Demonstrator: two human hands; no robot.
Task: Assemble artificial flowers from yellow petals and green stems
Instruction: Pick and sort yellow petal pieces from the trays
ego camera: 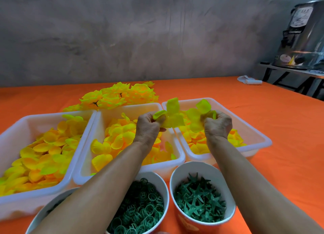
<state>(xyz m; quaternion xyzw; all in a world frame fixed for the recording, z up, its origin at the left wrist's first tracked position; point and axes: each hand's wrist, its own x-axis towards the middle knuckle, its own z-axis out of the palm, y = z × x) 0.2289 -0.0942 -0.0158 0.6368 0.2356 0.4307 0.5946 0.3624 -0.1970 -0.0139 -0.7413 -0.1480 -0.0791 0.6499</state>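
My left hand (149,128) pinches a cluster of yellow petals (172,118) held up above the middle tray. My right hand (217,125) grips another bunch of yellow petals (199,114) over the right tray. Three white trays hold loose yellow-orange petals: left tray (10,139), middle tray (180,156), right tray (263,140). In front stand paper cups: one with green rings (145,204), one with green star-shaped calyx pieces (199,198), and a third cup (52,207) mostly hidden under my left arm. Finished yellow flowers (119,95) lie piled behind the trays.
Everything sits on an orange tablecloth (280,119). A white rolled object (249,80) lies at the far right of the table. A steel urn (305,35) stands on a metal stand beyond the table's right corner. A grey wall is behind.
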